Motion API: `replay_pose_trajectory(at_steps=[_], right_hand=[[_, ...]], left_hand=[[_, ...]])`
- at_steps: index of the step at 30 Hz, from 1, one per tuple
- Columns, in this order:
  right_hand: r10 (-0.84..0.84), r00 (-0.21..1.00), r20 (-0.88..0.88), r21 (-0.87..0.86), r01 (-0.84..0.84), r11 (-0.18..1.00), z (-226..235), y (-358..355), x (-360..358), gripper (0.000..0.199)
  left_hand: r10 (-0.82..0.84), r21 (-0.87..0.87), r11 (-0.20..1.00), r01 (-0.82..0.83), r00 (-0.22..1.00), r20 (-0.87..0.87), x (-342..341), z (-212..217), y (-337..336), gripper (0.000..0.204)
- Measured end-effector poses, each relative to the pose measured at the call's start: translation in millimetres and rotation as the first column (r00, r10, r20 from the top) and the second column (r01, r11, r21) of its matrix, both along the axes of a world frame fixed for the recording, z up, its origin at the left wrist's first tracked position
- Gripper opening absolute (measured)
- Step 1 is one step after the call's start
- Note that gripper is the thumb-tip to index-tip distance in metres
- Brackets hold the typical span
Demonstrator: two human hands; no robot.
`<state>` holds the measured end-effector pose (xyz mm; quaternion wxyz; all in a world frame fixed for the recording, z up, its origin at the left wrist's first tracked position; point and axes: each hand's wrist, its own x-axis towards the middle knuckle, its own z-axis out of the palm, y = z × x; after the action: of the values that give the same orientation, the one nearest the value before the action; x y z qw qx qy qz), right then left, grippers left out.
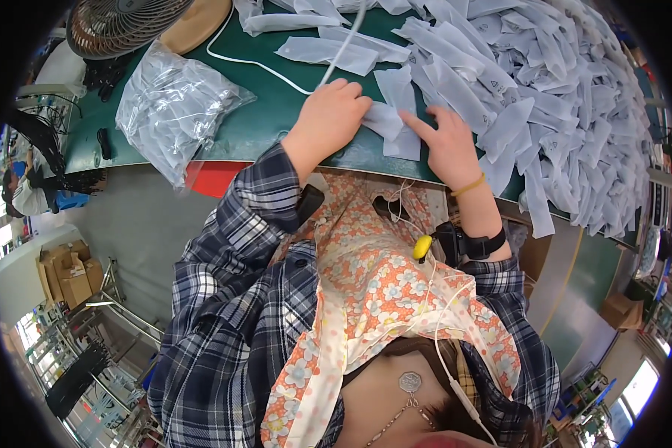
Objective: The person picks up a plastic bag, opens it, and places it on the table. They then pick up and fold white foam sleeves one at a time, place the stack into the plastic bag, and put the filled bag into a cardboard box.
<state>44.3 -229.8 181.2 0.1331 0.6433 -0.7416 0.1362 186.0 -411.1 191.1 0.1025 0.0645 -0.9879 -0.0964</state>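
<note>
My left hand (332, 117) is closed at the near edge of the green table. Its fingertips pinch the end of a narrow, frosted plastic bag (382, 120). My right hand (452, 145) lies just to the right, its thumb and fingers apart. The thumb tip touches or nearly touches the right end of the same bag. Beneath it, another frosted bag (403, 148) lies lengthwise on the tabletop. A white cable (343, 51) runs down to my left hand; whether the fingers hold it is hidden.
A big heap of similar frosted bags (545, 112) covers the table's right side. On the left sit a clear sack of bags (175, 104), a fan (123, 26) and a small black cable bundle (104, 143). The green table (276, 134) ends just before my body.
</note>
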Motion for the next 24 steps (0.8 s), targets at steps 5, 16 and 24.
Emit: replay_pose_trajectory(at_steps=[5,16,24], right_hand=[[0.036,0.966,0.255,0.241,-0.099,0.966,7,5,13,0.041],[0.181,0.966,0.184,0.112,-0.203,0.973,11,-6,11,0.03],[-0.392,0.633,0.667,0.291,0.263,0.92,4,-39,36,0.036]], left_hand=[[0.296,0.096,0.944,-0.315,0.94,0.171,26,6,8,0.03],[0.348,0.406,0.802,-0.439,0.895,0.28,46,21,-9,0.035],[0.47,0.527,0.669,-0.524,0.847,0.246,33,-3,14,0.05]])
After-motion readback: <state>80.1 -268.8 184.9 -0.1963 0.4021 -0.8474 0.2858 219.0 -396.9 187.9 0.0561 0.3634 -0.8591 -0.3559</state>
